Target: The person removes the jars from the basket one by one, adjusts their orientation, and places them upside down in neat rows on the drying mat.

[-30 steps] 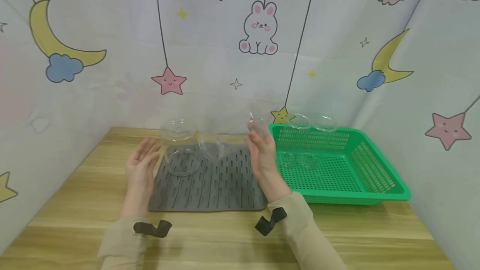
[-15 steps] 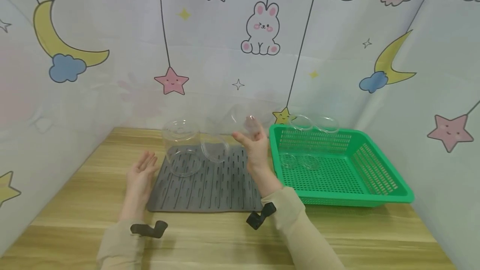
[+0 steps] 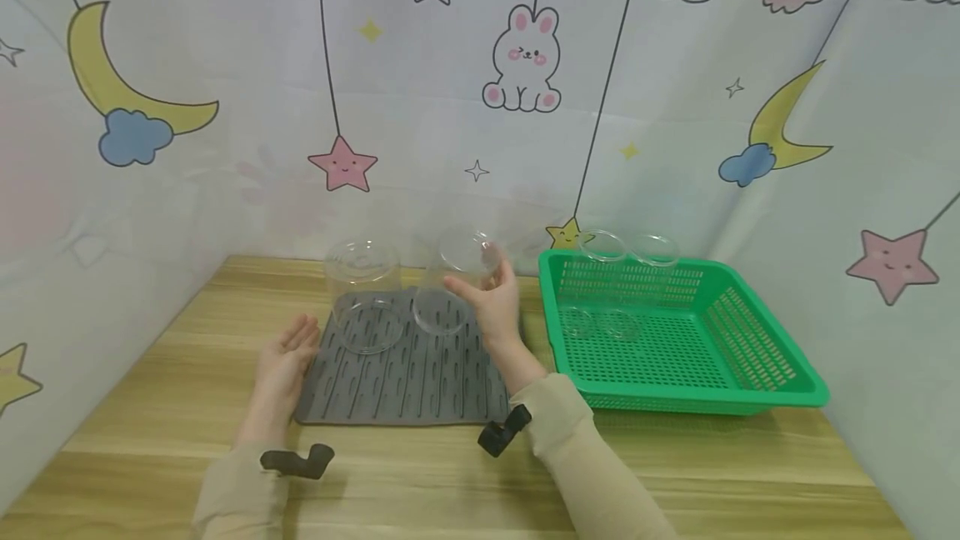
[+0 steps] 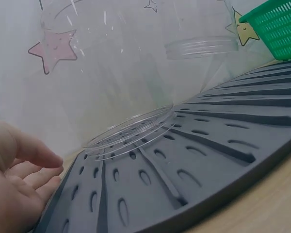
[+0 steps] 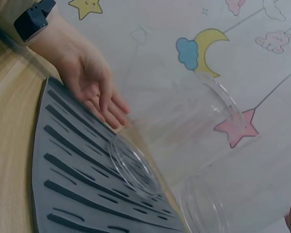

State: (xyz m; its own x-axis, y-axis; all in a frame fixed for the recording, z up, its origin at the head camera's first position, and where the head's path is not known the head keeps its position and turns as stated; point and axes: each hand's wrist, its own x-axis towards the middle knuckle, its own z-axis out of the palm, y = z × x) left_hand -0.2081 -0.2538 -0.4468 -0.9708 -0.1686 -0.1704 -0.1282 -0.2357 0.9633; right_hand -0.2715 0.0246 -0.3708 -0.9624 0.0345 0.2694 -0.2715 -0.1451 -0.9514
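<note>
Now a clear jar (image 3: 435,297) leans within the right grip (image 3: 495,302).

A mat (image 3: 405,382) lay on your desk (image 3: 405,490), a basket (image 3: 697,395) just right of it. One cup (image 3: 365,297) stood on the mat's left half, a second cup (image 3: 454,263) right of it in your right hand (image 3: 492,304), two more cups (image 3: 588,286) inside the basket's left side.
</note>
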